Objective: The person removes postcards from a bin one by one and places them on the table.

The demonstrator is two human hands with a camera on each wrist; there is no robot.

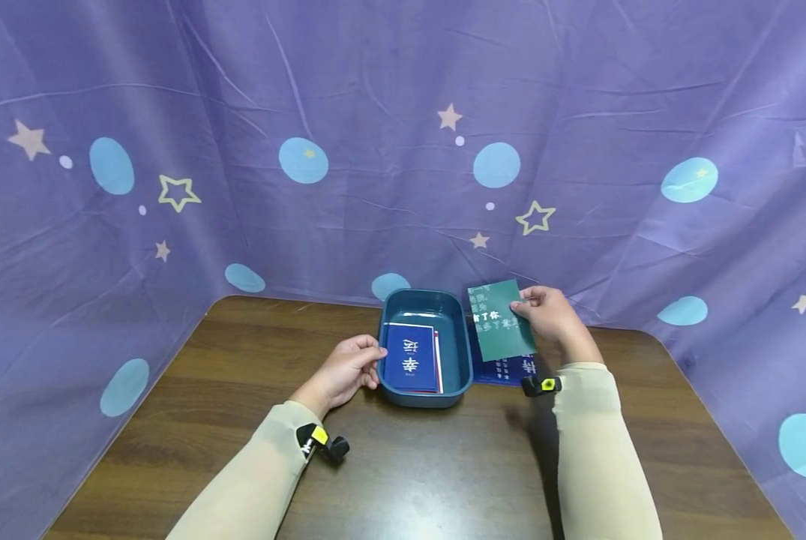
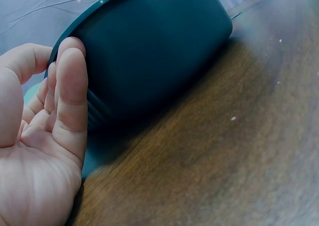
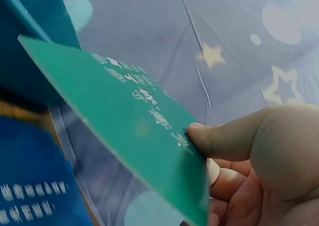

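Observation:
A dark teal plastic bin (image 1: 458, 337) stands on the table, with a blue card (image 1: 403, 371) bearing white characters lying in it over a red-and-white edged one. My left hand (image 1: 345, 371) grips the bin's left rim, thumb at the top edge and fingers against the outer wall (image 2: 149, 52). To the right of the bin, my right hand (image 1: 549, 311) pinches a green card (image 1: 500, 334) with white lettering by its right edge. The green card (image 3: 114, 106) is tilted and held above blue printed cards (image 1: 504, 373), partly covering them in the head view.
The brown wooden table (image 1: 403, 465) reaches back to a purple curtain (image 1: 376, 97) with stars and blue ovals, which also stands along the left and right sides. Both wrists carry small black cameras, the left one (image 1: 335, 448) near the tabletop.

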